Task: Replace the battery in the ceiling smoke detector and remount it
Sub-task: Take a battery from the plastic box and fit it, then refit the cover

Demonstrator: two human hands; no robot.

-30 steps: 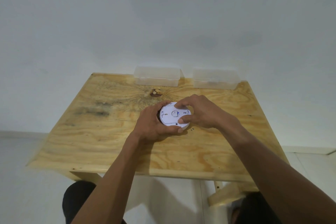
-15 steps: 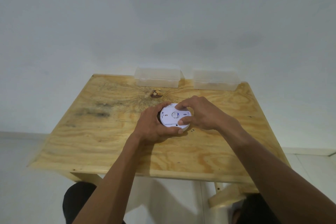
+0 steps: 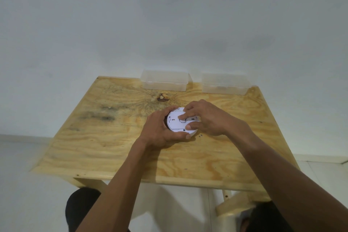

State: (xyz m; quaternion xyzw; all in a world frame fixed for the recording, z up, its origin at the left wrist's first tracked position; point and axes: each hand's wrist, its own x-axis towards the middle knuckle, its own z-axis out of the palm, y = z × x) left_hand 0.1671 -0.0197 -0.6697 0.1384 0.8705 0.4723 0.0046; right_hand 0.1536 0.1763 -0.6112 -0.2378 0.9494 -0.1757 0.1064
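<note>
Left hand [image 3: 160,133] grips the smoke detector [image 3: 177,125]; right hand [image 3: 209,118] presses its back, risking a snapped cover tab if forced.

Both hands [image 3: 160,130] [image 3: 209,118] forward, fingers curled

a plain, sparsely furnished room, more like a makeshift work corner or a staged test spot than a lived-in home or a proper workshop. the counter [image 3: 105,149] is raw, unfinished plywood with open grain, a dark knot [image 3: 163,97] and grey smudges [image 3: 99,116] on its top, set on bare wooden legs [image 3: 235,205]. it stands hard against a bare, pale painted wall [image 3: 169,24]. two clear plastic lidded boxes [image 3: 165,79] [image 3: 225,83] sit side by side at the counter's back edge, touching the wall. the floor [image 3: 22,184] is pale and smooth, with a low skirting line where it meets the wall.
</note>
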